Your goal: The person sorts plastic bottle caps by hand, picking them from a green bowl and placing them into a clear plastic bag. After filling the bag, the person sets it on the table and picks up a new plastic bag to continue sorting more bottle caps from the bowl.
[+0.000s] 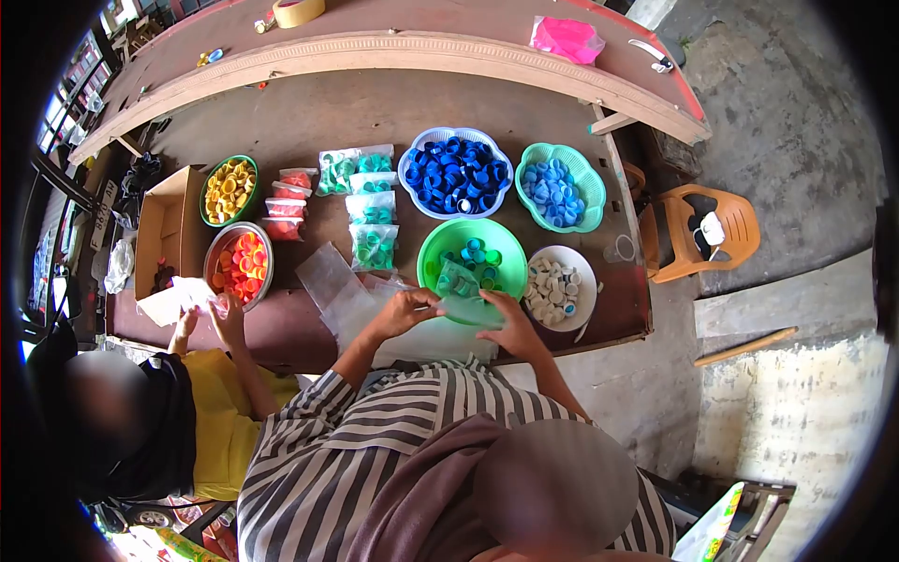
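Observation:
Over the near rim of a bright green bowl [513, 248], I hold a clear plastic bag [459, 281] with green bottle caps inside it. My left hand [407, 313] is closed on the left side of the bag's upper end. On the other side, my right hand [511, 324] pinches the same end. Several loose teal and green caps [475, 249] lie in the bowl beyond the bag. Flat clear bags [361, 298] are spread on the table by my left forearm.
Filled bags of green caps [373, 208] and red caps [285, 206] lie farther back. Around stand a basket of dark blue caps [405, 173], a light blue caps basket [592, 173] and a bowl of white caps [586, 281]. A co-worker's hands [225, 323] hold a bag at left.

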Demonstrator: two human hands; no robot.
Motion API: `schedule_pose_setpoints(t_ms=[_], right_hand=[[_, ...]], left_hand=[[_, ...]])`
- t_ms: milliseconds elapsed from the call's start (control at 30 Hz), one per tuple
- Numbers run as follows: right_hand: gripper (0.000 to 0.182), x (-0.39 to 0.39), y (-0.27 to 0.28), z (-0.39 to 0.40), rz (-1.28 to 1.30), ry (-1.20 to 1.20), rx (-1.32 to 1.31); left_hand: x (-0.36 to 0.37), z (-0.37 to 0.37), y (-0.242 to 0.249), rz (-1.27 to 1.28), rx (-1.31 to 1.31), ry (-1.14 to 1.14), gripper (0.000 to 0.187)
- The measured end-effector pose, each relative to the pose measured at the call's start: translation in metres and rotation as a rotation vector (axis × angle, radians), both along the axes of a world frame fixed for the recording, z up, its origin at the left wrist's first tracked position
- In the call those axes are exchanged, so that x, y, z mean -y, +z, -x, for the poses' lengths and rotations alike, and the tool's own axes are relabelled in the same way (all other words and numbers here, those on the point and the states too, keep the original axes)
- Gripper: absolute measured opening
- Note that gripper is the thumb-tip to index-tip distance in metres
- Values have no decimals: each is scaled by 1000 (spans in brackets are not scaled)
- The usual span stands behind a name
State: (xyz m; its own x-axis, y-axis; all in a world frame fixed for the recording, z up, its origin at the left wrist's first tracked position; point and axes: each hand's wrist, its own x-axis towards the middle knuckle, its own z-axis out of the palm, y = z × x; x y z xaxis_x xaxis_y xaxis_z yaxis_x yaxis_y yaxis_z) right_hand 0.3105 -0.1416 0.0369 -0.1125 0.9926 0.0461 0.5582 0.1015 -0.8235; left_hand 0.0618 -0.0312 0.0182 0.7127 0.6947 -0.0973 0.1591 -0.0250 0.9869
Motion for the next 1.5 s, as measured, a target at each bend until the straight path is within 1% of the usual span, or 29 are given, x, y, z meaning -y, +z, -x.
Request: schedule_pose_setpoints(t_ms=[67,100,133,167,200,233,333,400,500,533,567,600,633,700,767,833,900,933,1000,1067,1100,1133,1167,1233,1333,1367,1400,1433,1500], right_hand=[[65,3,-23,0,-67,-54,1],[56,2,-31,-1,-64,-18,144],[48,2,-39,-1,-61,18,285],[48,2,-46,-2,-60,17,277],[41,-1,-48,-3,-26,44,257],[34,-1,-50,-4,7,72,239],[32,1,-42,6,-74,5,166],[34,4,-43,12,-94,0,231],[36,5,-45,10,-69,-8,304],[36,5,-46,10,-25,-6,310],[36,5,-46,9,-23,-7,309],[33,4,-41,11,-21,-51,257],[31,3,-39,13,-19,-95,204],[27,-2,-44,13,-49,-122,163],[26,-6,-47,13,-81,-146,124],[29,-9,-47,14,-48,-236,-85],[31,-10,-45,13,-5,-281,-147],[34,-10,-44,13,35,-328,-207],[32,-9,-42,14,120,-354,-213],[33,-7,-42,15,204,-381,-218],[40,-7,-43,17,162,-409,-177],[49,-3,-44,20,125,-439,-137],[49,-1,-46,23,131,-440,-137],[60,1,-47,26,69,-469,-86],[61,3,-41,27,121,-450,-38],[61,4,-42,25,126,-451,-39],[61,8,-42,24,126,-370,112],[61,9,-41,23,118,-286,263],[60,15,-30,25,133,-250,319]], left_hand=[[4,9,-12,-144,100,-88,17],[3,13,-9,-128,72,-131,31],[5,14,-7,-126,66,-132,31],[9,16,-4,-227,18,-76,36],[11,15,3,-331,-28,-20,41],[11,14,4,-331,-33,-21,41],[6,9,-5,-417,-84,-17,45],[1,6,-19,-591,-81,-103,40],[-5,5,-43,-698,-145,-113,31],[-4,4,-44,-696,-144,-115,31],[-4,2,-45,-596,-206,-48,25],[-2,0,-42,-495,-268,19,21],[1,-3,-39,-493,-270,18,21],[8,-13,-33,-361,-219,270,21],[9,-14,-26,-401,-162,304,20],[9,-15,-25,-440,-106,340,20],[9,-16,-25,-169,-27,342,21],[10,-17,-24,-166,-29,343,21],[13,-18,-25,6,14,354,23],[15,-18,-30,12,-32,340,28],[15,-19,-31,11,-74,328,33],[18,-19,-32,18,-78,326,33],[20,-20,-34,-34,-60,354,29],[20,-21,-36,-87,-39,381,26],[19,-18,-34,-129,-84,279,28],[20,-16,-33,-263,-80,233,29],[22,-14,-27,-394,-79,183,30],[24,-12,-20,-393,-81,180,30],[28,-9,-7,-396,-181,134,33]])
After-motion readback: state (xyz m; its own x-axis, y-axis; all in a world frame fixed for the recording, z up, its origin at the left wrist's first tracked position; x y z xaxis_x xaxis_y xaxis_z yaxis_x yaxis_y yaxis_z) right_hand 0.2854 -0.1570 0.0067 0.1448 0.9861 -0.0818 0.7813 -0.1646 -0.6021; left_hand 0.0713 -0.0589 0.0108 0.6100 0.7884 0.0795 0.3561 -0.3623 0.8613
